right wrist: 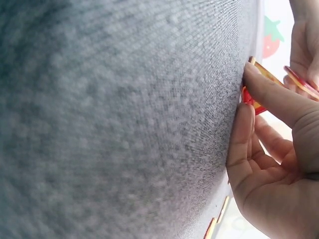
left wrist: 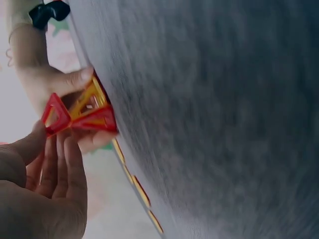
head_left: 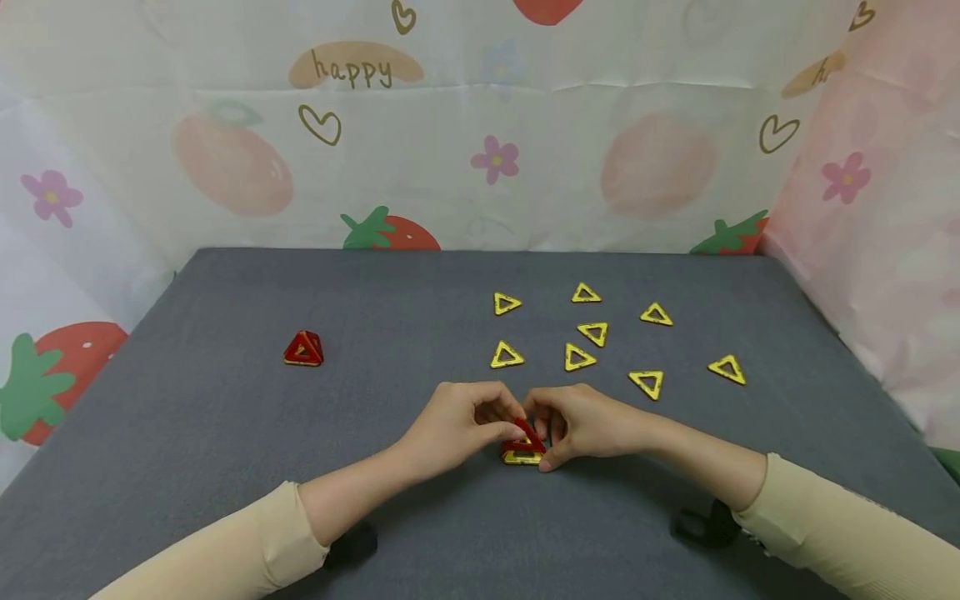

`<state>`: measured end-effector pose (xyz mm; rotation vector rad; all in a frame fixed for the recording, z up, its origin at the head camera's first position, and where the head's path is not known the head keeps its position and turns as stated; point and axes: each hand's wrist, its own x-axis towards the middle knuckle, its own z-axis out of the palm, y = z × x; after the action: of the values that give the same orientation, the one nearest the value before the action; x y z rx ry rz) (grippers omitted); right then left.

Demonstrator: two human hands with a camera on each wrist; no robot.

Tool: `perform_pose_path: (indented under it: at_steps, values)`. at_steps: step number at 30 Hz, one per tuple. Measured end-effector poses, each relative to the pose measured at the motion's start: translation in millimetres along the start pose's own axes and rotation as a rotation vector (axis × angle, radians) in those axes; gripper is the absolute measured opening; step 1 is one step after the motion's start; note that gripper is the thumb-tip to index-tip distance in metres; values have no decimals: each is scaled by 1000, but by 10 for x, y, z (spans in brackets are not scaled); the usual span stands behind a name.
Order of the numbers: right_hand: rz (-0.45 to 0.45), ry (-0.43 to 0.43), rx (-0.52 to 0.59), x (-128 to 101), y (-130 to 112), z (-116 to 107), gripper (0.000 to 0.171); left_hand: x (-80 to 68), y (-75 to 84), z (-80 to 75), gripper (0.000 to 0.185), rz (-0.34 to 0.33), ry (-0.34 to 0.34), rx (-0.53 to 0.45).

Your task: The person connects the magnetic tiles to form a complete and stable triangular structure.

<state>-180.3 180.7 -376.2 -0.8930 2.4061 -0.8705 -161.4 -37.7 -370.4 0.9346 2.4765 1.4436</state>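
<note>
A small structure of red triangle tiles on a yellowish base sits on the grey table, near the front middle. My left hand pinches a red tile on its left side, and my right hand grips its right side, thumb low against the base. In the left wrist view the red tiles stand tilted against each other, with my left hand's fingers just under them and the right hand's thumb behind. The right wrist view shows my right hand pressing a tile edge by the cloth.
A finished red pyramid stands alone at the left. Several flat yellow triangle tiles lie scattered behind the hands, out to the right. A patterned cloth wall encloses the table on three sides.
</note>
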Motion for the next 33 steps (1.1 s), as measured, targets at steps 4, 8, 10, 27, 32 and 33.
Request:
perform_pose_path:
  at_steps: [4,8,10,27,32,33]
  values:
    - [3,-4,17,-5,5,2,41,-33,19,44,6,-7,-6,0]
    - [3,-12,28,-10,10,4,43,-37,11,74,4,-3,-9,16]
    - [0,-13,29,-10,13,7,43,-33,0,85,4,0,-7,26]
    - [-1,-13,29,-15,-3,0,45,21,-57,119,8,11,-21,95]
    - [6,-9,18,-11,-7,0,47,32,-76,112,14,-16,-9,96]
    - [8,-9,18,-10,-7,1,47,32,-79,110,16,-22,-8,97]
